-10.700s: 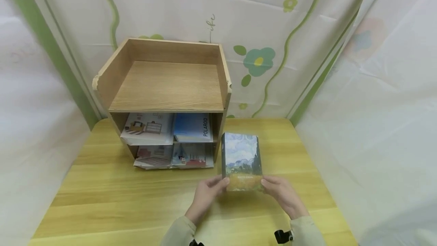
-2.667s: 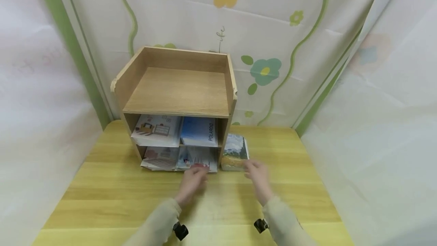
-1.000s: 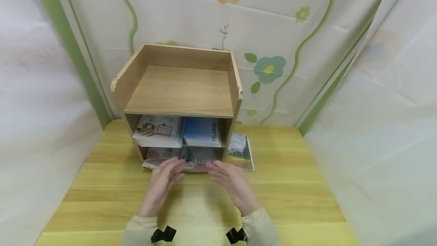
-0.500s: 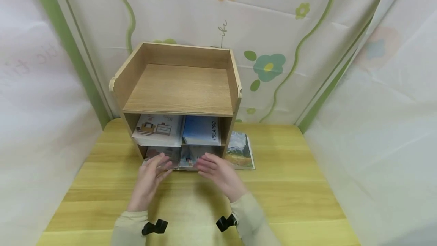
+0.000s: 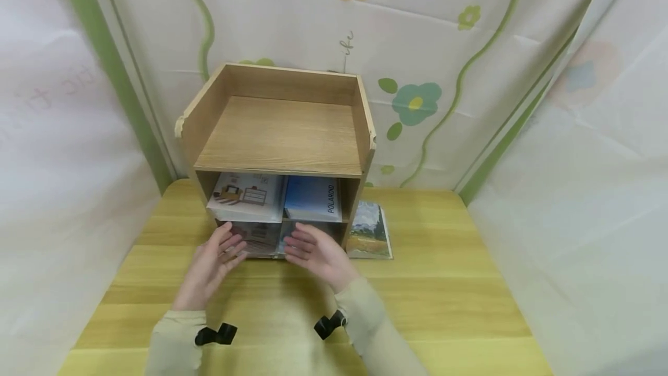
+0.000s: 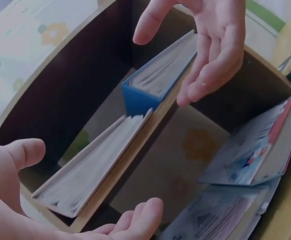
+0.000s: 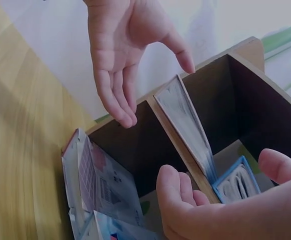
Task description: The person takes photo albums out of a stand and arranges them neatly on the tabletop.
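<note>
Blue album (image 5: 310,197) lies flat, lengthwise front-to-back, near right hand (image 5: 320,257).

Shelf unit (image 5: 282,132): light brown, fine wood grain
Tabletop (image 5: 443,289): yellow, banded woodgrain
Upper left book (image 5: 245,197): white, brown-and-grey illustration
Upper right book (image 5: 312,197): blue gradient, dark lettering
Lower left book (image 7: 113,185): pale grey, reddish patches, grid lines
Lower right book (image 6: 250,152): pale, blue and red print
Landscape book (image 5: 369,231): painted blue-white, green, gold
Curtain (image 5: 302,22): white; green vines, orange and teal flowers
Sleeves (image 5: 174,344): beige
Wrist fittings (image 5: 216,334): black
</note>
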Demonstrator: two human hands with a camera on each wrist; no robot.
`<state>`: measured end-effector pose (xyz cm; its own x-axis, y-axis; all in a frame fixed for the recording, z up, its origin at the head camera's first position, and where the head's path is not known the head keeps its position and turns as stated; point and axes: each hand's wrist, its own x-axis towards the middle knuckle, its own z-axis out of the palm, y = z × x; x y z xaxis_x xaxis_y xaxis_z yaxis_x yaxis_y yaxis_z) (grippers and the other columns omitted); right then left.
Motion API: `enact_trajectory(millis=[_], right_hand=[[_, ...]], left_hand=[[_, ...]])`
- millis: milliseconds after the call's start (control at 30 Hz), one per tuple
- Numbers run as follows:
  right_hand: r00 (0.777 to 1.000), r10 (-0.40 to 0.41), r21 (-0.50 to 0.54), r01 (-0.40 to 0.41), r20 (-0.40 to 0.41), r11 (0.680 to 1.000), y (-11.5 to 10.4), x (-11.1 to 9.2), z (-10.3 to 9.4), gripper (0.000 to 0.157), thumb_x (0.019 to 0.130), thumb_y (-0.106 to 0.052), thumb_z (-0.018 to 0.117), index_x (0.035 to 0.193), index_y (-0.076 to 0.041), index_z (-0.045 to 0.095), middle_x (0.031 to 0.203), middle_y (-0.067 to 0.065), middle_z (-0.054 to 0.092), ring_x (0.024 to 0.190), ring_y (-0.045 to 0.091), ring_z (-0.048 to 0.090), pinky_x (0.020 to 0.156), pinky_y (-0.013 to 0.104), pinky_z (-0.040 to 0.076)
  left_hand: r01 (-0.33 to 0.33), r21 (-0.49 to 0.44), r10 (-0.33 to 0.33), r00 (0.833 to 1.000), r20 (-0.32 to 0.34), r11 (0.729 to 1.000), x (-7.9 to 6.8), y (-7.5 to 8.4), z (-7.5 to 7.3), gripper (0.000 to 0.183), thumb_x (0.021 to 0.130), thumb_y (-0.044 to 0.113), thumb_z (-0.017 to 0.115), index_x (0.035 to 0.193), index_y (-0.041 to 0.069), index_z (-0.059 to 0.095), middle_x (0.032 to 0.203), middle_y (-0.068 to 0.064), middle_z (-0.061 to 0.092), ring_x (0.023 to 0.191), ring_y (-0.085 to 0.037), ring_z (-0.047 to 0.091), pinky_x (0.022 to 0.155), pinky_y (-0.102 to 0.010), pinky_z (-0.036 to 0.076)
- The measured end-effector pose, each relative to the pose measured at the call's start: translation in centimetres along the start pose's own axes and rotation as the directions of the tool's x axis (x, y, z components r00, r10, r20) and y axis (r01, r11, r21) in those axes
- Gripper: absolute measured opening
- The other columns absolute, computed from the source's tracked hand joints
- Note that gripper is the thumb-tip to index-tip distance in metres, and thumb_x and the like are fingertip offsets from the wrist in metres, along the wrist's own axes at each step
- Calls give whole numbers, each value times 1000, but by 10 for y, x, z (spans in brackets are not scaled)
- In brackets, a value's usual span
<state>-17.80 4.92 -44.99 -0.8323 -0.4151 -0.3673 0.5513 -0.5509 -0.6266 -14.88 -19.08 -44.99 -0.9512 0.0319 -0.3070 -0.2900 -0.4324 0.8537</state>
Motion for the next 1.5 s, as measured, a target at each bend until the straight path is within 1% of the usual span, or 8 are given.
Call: enact_trajectory(millis=[167, 333, 500, 667, 1000, 1167, 1333, 1500], right_hand=[[999, 42, 42, -42, -3, 998, 2, 12, 8, 67, 93, -21, 69, 140, 10, 33, 142, 31, 37, 121, 40, 48, 109, 48, 38], [996, 82, 56, -81, -17, 995, 2, 25, 17, 64, 92, -24, 71, 135, 11, 38, 138, 31, 40, 121, 40, 47, 108, 47, 39], [989, 142, 92, -139, -28, 986, 3, 36, 26, 68, 91, -25, 73, 135, 13, 38, 140, 31, 39, 123, 40, 45, 109, 46, 37], [985, 166, 124, -161, -33, 979, 4, 44, 28, 77, 91, -25, 73, 142, 14, 31, 144, 31, 35, 125, 42, 44, 109, 47, 38], [981, 192, 194, -183, -28, 964, 7, 55, 27, 67, 89, -24, 74, 133, 14, 40, 130, 28, 47, 129, 39, 42, 110, 45, 36], [979, 203, 179, -197, -20, 964, 4, 57, 29, 65, 88, -25, 76, 130, 13, 43, 129, 27, 48, 127, 39, 44, 108, 46, 39], [974, 224, 172, -219, -10, 960, 3, 57, 30, 64, 89, -25, 75, 129, 13, 44, 128, 27, 50, 130, 39, 41, 106, 45, 42], [973, 230, 169, -227, 5, 959, 1, 56, 31, 62, 91, -25, 73, 130, 13, 43, 129, 27, 49, 135, 37, 37, 105, 43, 43]], left_hand=[[44, -52, -43, 999, 21, 998, 9, 9, -11, 92, 100, 47, 52, 155, 1, -6, 153, -22, 12, 138, -34, 27, 112, -40, 34], [102, -132, -93, 993, 73, 986, 17, 14, -21, 98, 100, 51, 48, 151, -1, -18, 156, -24, 0, 143, -36, 14, 113, -37, 32], [124, -150, -104, 986, 132, 981, 25, 21, -30, 97, 101, 53, 44, 149, -3, -19, 157, -25, -5, 144, -36, 8, 114, -36, 28], [140, -164, -113, 980, 164, 976, 29, 29, -33, 97, 100, 54, 44, 151, -3, -16, 157, -25, -5, 144, -35, 10, 115, -37, 27], [220, -260, -170, 965, 202, 940, 40, 35, -30, 106, 97, 55, 51, 149, 5, -27, 158, -20, -12, 146, -32, 5, 115, -36, 27], [208, -245, -172, 972, 161, 947, 45, 35, -27, 104, 97, 56, 50, 150, 2, -22, 158, -22, -6, 145, -32, 10, 114, -36, 29], [184, -162, -162, 977, 137, 970, 44, 34, -26, 102, 98, 58, 47, 151, -3, -14, 157, -27, 1, 144, -34, 14, 114, -37, 30], [168, -89, -156, 980, 121, 982, 41, 35, -30, 102, 97, 59, 49, 151, -8, -4, 147, -30, 25, 134, -32, 39, 110, -38, 35]])
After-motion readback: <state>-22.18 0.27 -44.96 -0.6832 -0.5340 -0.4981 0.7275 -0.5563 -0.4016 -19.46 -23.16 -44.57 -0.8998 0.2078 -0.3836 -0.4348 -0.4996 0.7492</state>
